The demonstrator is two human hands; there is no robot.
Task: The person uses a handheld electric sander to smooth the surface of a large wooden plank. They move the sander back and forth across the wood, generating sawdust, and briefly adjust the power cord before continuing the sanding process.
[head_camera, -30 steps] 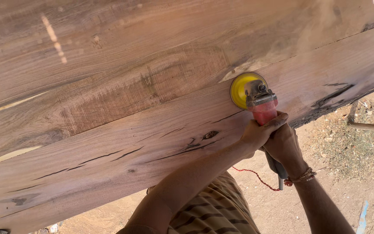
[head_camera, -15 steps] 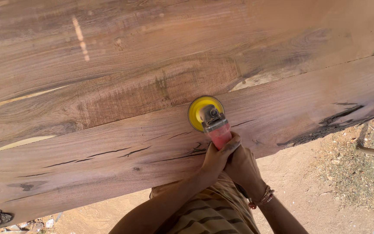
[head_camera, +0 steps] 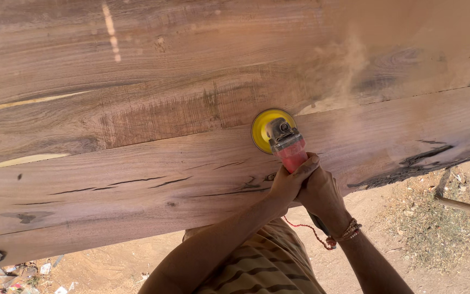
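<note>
Grinder (head_camera: 285, 142): red body, grey head, yellow disc (head_camera: 265, 129) flat on slab, at the seam between two boards.
Left hand (head_camera: 290, 182): fingers wrapped tight round the red body, just behind the head.
Right hand (head_camera: 322, 197): clamped on the grinder's rear, touching the left hand; thread bracelet (head_camera: 349, 231) at the wrist.
Slab (head_camera: 137, 163): wide grained wood, dark cracks near the front edge, pale streak at left.
Dust (head_camera: 338, 60): haze above and right of disc.
Labels: none legible; small litter scraps (head_camera: 28, 272) on the dirt, bottom left, pale and flat.
Ground (head_camera: 436, 228): sandy, dry grass patch right.
</note>
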